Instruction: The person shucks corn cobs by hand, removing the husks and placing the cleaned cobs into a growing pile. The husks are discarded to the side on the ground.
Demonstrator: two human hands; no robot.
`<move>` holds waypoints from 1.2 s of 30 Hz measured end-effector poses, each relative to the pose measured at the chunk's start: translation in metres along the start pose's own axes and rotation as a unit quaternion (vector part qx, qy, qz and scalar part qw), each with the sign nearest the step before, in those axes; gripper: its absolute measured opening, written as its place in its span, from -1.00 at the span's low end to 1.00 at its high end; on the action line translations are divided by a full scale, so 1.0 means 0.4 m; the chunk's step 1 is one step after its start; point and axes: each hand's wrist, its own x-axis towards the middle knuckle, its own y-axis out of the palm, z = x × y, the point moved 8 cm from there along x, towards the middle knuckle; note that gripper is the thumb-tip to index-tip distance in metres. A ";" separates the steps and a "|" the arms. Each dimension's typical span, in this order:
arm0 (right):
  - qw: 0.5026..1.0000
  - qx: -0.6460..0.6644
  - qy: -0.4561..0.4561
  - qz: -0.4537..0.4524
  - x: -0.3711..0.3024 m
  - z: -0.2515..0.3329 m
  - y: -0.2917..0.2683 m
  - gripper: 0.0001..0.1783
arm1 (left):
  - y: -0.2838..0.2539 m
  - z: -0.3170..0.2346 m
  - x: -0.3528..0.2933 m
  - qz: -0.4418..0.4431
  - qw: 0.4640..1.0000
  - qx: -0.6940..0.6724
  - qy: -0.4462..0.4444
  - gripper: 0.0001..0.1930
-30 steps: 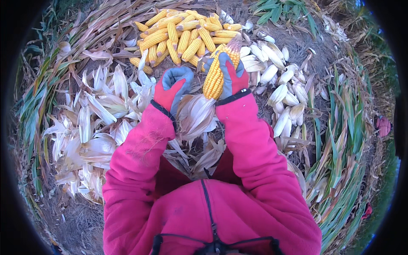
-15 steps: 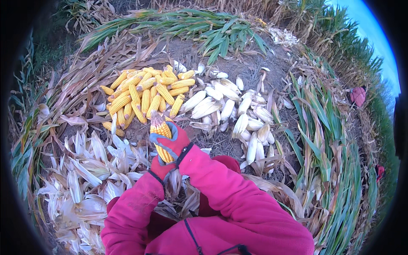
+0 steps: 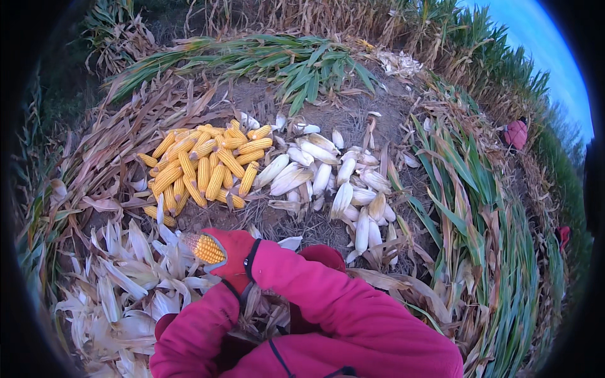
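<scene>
My right hand (image 3: 234, 249), in a red and grey work glove, is closed around a husked yellow ear of corn (image 3: 208, 249). The ear points to the left, its pale tip out past the thumb side. Right below and against it is my left hand (image 3: 239, 281), gloved too; its fingers are hidden behind the right hand. Beyond the hands lies a heap of bare yellow corn ears (image 3: 189, 167). To its right is a pile of ears in pale husks (image 3: 321, 170).
Loose stripped husks (image 3: 138, 283) cover the ground at my left. Cut green stalks (image 3: 466, 214) lie along the right, and more leafy stalks (image 3: 302, 66) lie at the back. A person in pink (image 3: 515, 134) is far off at the right, near standing corn (image 3: 498, 57).
The ear has swung from upright to pointing left and come down toward me. My right hand has turned over with it and now covers most of my left hand.
</scene>
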 end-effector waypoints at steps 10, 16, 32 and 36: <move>0.692 0.650 0.282 -0.136 -0.033 -0.150 -0.039 -0.44 | 0.045 -0.203 -0.041 0.007 0.860 0.475 0.186 -0.75; 0.601 0.662 0.162 -0.418 -0.051 -0.344 -0.212 -0.39 | 0.201 -0.029 -0.133 0.312 0.768 0.548 0.112 -0.49; 0.579 0.495 0.483 -0.432 -0.803 -0.921 -0.074 -0.48 | -0.139 -0.382 -0.092 -0.006 0.960 0.211 0.183 -0.41; 0.501 0.479 0.500 -0.518 -0.880 -0.961 0.073 -0.47 | -0.168 -0.314 -0.064 -0.021 0.944 0.285 0.165 -0.42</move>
